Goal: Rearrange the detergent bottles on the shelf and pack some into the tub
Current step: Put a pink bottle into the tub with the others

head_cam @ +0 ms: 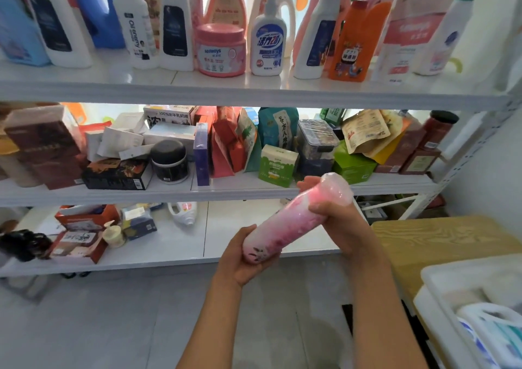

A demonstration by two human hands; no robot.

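A long pink and clear bottle [293, 222] with a flower print lies tilted in front of me, held in both hands. My left hand [240, 261] cups its lower end from below with fingers curled round it. My right hand [336, 216] grips its upper part near the clear end. The white shelf [254, 92] carries a row of detergent bottles on its top board, among them a pink jar [220, 49], a white pump bottle [268, 35] and an orange bottle [356, 44]. The white tub [463, 281] sits at the lower right with bottles inside.
The middle board [197, 190] is crowded with boxes, pouches and a black jar [169, 161]. On the lowest board lie boxes and a tipped white bottle [183, 212]. A wooden table top [440, 241] stands at the right beneath the tub. Grey floor lies below.
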